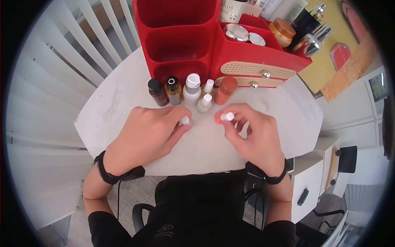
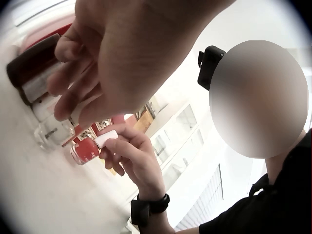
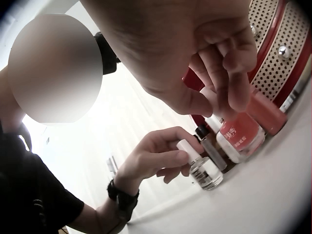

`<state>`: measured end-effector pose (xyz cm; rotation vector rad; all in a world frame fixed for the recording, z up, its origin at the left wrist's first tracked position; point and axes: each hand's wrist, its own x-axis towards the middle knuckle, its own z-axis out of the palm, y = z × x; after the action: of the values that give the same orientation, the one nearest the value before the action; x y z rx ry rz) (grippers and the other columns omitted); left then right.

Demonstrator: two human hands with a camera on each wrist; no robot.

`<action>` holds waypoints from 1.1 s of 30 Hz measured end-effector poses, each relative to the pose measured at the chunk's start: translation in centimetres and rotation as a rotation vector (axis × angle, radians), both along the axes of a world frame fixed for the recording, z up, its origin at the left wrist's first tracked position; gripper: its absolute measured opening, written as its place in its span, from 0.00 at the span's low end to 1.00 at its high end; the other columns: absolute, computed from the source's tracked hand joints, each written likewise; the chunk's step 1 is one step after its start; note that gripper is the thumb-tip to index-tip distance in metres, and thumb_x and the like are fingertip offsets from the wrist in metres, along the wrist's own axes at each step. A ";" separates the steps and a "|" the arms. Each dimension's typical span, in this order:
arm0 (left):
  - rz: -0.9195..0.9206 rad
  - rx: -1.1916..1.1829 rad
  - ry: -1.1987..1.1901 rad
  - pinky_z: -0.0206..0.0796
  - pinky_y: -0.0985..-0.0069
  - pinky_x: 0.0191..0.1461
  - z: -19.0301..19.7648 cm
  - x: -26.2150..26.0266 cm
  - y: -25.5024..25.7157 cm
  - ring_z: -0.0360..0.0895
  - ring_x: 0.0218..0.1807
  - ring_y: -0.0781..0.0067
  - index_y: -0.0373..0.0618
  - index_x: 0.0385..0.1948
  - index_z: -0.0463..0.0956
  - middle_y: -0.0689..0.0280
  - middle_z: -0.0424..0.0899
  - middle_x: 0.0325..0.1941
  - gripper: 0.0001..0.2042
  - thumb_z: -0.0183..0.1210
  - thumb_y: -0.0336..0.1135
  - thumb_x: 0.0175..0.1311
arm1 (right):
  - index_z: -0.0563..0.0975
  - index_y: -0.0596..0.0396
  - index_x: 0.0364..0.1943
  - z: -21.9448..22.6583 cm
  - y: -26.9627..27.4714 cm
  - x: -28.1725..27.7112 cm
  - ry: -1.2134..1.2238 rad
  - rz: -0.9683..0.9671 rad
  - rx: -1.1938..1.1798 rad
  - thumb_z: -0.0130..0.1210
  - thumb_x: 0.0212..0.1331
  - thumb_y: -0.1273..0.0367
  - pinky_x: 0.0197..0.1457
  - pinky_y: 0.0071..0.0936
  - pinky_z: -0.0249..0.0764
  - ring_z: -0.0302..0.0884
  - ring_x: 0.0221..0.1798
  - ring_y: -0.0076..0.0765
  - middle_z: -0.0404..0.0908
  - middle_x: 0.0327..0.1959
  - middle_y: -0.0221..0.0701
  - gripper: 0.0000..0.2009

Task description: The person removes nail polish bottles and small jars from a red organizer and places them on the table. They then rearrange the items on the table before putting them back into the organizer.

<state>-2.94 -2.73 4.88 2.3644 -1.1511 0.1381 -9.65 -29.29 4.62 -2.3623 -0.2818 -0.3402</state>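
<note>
My left hand pinches the white cap of a clear nail polish bottle between thumb and forefinger. Across from it, my right hand grips the white cap of a coral-red nail polish bottle in the same way. Both bottles are low at the white tabletop, in front of a row of other bottles. Just behind and between the hands stands another small nail polish bottle with a white cap. In the head view my fingers partly cover both held bottles.
The row holds a dark bottle, a black-capped amber bottle, a white bottle and a terracotta tube. Behind it rises a red organizer with drawers, jars and cosmetics. White blinds hang at the left.
</note>
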 end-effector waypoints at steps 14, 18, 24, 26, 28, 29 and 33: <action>0.089 -0.051 -0.178 0.76 0.65 0.33 -0.4 1.1 -1.9 0.87 0.28 0.60 0.48 0.48 0.83 0.65 0.90 0.33 0.10 0.72 0.32 0.70 | 0.79 0.51 0.58 -0.5 -0.3 2.1 -0.089 -0.001 0.011 0.71 0.69 0.72 0.35 0.34 0.83 0.91 0.31 0.41 0.92 0.33 0.34 0.17; 0.086 -0.015 -0.260 0.75 0.66 0.32 -1.7 1.4 -2.4 0.85 0.26 0.61 0.49 0.52 0.82 0.66 0.89 0.32 0.14 0.73 0.32 0.69 | 0.80 0.50 0.57 1.0 -0.7 0.8 -0.061 -0.042 0.005 0.71 0.70 0.71 0.35 0.33 0.82 0.90 0.29 0.38 0.92 0.33 0.33 0.15; 0.105 -0.050 -0.257 0.71 0.70 0.30 0.4 1.0 -1.2 0.83 0.25 0.64 0.50 0.58 0.80 0.67 0.82 0.25 0.19 0.75 0.34 0.68 | 0.84 0.51 0.48 2.3 -1.8 2.1 -0.074 0.057 -0.021 0.71 0.69 0.72 0.34 0.29 0.81 0.88 0.27 0.34 0.91 0.31 0.31 0.08; 0.158 -0.214 -0.146 0.67 0.71 0.29 0.8 1.6 -0.4 0.81 0.23 0.67 0.50 0.56 0.81 0.69 0.79 0.23 0.18 0.75 0.33 0.68 | 0.85 0.51 0.44 2.5 -2.2 3.4 -0.122 0.156 -0.035 0.70 0.69 0.72 0.33 0.29 0.80 0.87 0.27 0.33 0.89 0.28 0.29 0.05; 0.219 -0.201 -0.134 0.67 0.71 0.30 1.9 2.1 0.8 0.80 0.23 0.67 0.50 0.57 0.82 0.69 0.79 0.23 0.17 0.74 0.33 0.68 | 0.85 0.51 0.43 3.2 -2.1 4.5 -0.124 0.192 -0.014 0.70 0.69 0.72 0.33 0.29 0.79 0.87 0.27 0.33 0.88 0.27 0.29 0.04; 0.279 -0.188 -0.118 0.67 0.72 0.30 2.4 2.3 1.4 0.79 0.23 0.67 0.50 0.57 0.82 0.70 0.79 0.23 0.17 0.73 0.33 0.69 | 0.85 0.51 0.42 3.5 -2.0 4.9 -0.123 0.226 0.006 0.70 0.69 0.72 0.32 0.30 0.79 0.87 0.27 0.32 0.87 0.25 0.28 0.04; 0.362 -0.049 -0.048 0.73 0.63 0.38 2.8 3.2 3.0 0.84 0.29 0.60 0.50 0.56 0.84 0.67 0.85 0.28 0.16 0.73 0.36 0.69 | 0.88 0.51 0.46 3.5 -1.1 6.0 -0.133 0.307 -0.032 0.72 0.66 0.73 0.30 0.24 0.71 0.80 0.24 0.26 0.89 0.31 0.29 0.07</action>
<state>0.22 0.29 7.71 2.5144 -0.7195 0.3445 -3.66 -30.38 8.13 -2.2855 -0.7083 -0.3462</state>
